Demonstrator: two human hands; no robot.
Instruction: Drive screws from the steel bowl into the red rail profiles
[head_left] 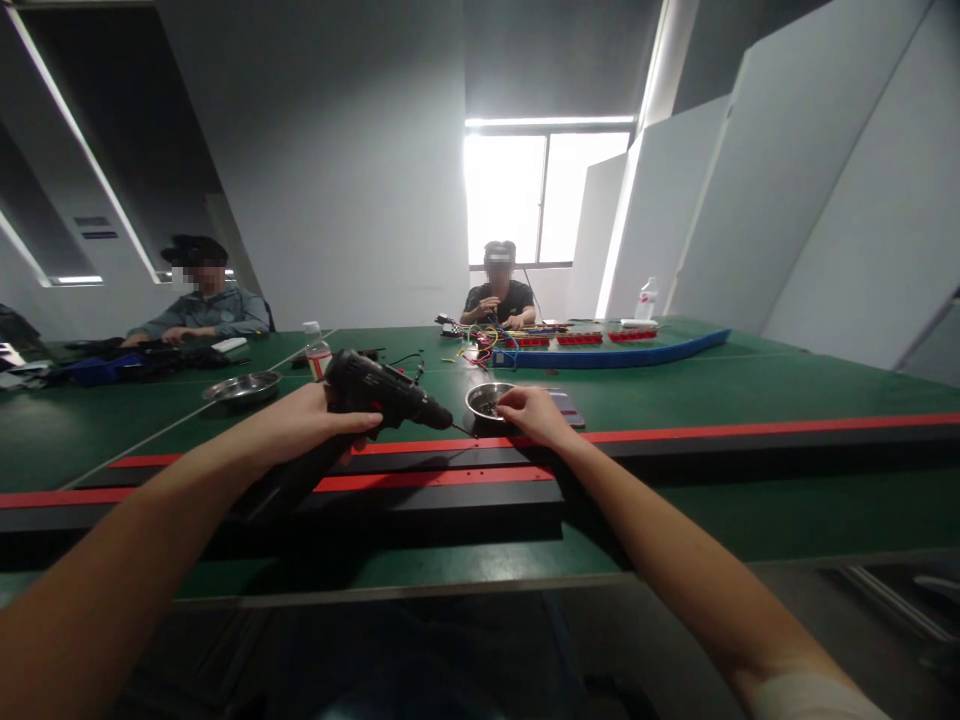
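My left hand (330, 425) is wrapped round the grip of a black cordless drill (386, 390), whose thin bit points right, just above a red-topped black bar. At the rim of a small metal bowl (474, 406) is my right hand (534, 412), fingers pinched together over the small dark pieces inside. Whether a piece sits between those fingertips is hidden. Two long black bars with red top strips lie side by side in front of me: the nearer bar (450, 510) ends near the middle, while the farther bar (750, 455) runs on to the right.
Behind the right hand lies a flat grey object (566, 408). A metal dish (241, 388) and a bottle (317, 352) stand to the left. Farther back are a long blue strip (622, 355), coloured wires and red parts. Two people sit at the green table (795, 390).
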